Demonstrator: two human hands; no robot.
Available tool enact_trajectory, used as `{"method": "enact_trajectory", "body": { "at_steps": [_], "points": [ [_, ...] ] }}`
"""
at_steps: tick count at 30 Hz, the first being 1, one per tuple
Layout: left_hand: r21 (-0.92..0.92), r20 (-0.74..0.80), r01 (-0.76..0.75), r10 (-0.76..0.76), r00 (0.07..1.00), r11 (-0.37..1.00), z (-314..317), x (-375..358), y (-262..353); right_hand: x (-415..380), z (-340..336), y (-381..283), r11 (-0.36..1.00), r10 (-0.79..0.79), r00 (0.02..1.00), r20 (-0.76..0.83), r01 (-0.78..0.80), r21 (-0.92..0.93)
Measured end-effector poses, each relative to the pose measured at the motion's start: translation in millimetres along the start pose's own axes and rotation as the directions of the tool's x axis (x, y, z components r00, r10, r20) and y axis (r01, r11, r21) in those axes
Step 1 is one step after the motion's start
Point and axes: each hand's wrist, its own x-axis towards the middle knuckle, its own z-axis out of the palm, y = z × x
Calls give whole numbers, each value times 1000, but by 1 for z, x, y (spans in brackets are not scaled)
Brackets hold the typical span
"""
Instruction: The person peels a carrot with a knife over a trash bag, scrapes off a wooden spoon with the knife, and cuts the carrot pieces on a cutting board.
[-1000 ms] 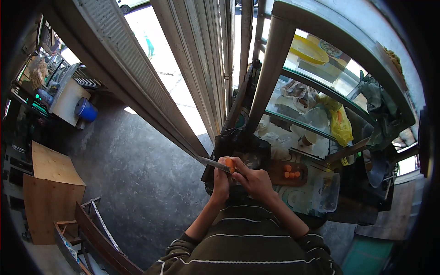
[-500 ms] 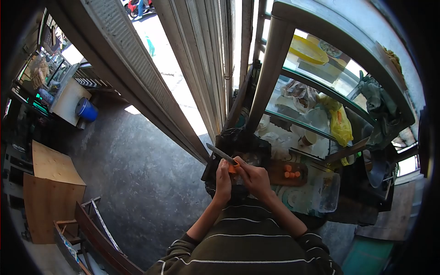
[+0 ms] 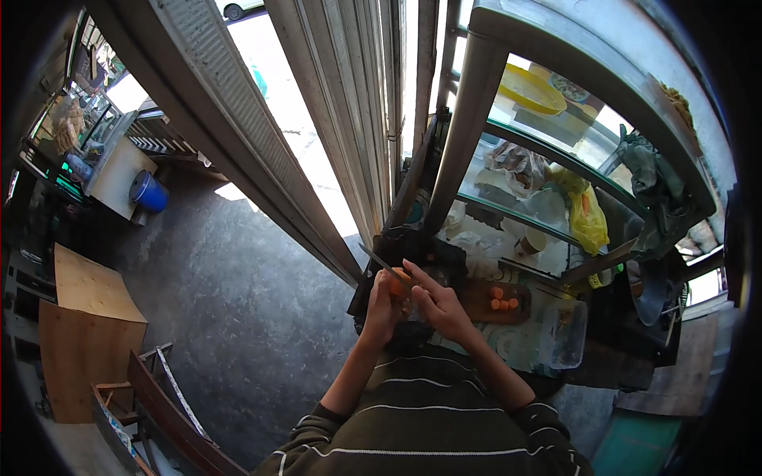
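Okay, so nearest to us is our dark knit sweater [image 3: 436, 424] with thin pale stripes. Just past it, our left hand [image 3: 381, 316] is closed around an orange carrot [image 3: 399, 282], held up off the table [image 3: 524, 347], and our right hand [image 3: 441, 311] grips a knife [image 3: 376, 258], handle hidden in the fist. The narrow metal blade slants over the carrot, tip angled away to the left. We'd guess the left grip is there to steady the carrot against the edge, with the tip pointing clear of our body.

Just right of our hands, stubby, round-ended carrot chunks [image 3: 498, 303] sit on a brown cutting board [image 3: 476, 308], probably parked there to stay together within reach. Beside it there's a clear, boxy plastic container [image 3: 565, 339]; we can't make out what's inside.

Further out, crumpled black plastic [image 3: 435, 252] bunches up by the metal-framed glass cabinet [image 3: 475, 103], where a wrinkly yellow bag [image 3: 588, 220] hangs. Way off left, a round blue bucket [image 3: 149, 193] stands past the scuffed grey floor [image 3: 238, 278].
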Motion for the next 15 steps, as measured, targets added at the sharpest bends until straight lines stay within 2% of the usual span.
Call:
{"method": "enact_trajectory", "body": {
  "at_steps": [2, 3, 5, 9, 11, 15],
  "points": [
    [59, 61, -89, 86, 994, 994, 2, -2, -1, -1, -1, -5, 924, -103, 995, 2, 96, -370],
    [59, 60, -88, 85, 995, 994, 5, -3, -1, -1, 0, -6, 924, -101, 995, 2, 95, -370],
    [96, 5, -103, 103, 995, 990, 9, -5, 1, -2, 2, -7, 848, -102, 995, 19, 97, -522],
    [199, -26, -139, 147, 989, 970, 14, -9, 3, -5, 5, -6, 830, -135, 991, 8, 117, -546],
    [250, -64, -139, 160, 985, 958, 14, -11, 3, -5, 6, -6, 818, -212, 977, -2, 176, -547],
    [191, -20, -219, 227, 974, 957, 4, -8, -4, -5, 7, -2, 841, -240, 969, -63, 175, -511]
  ]
}}
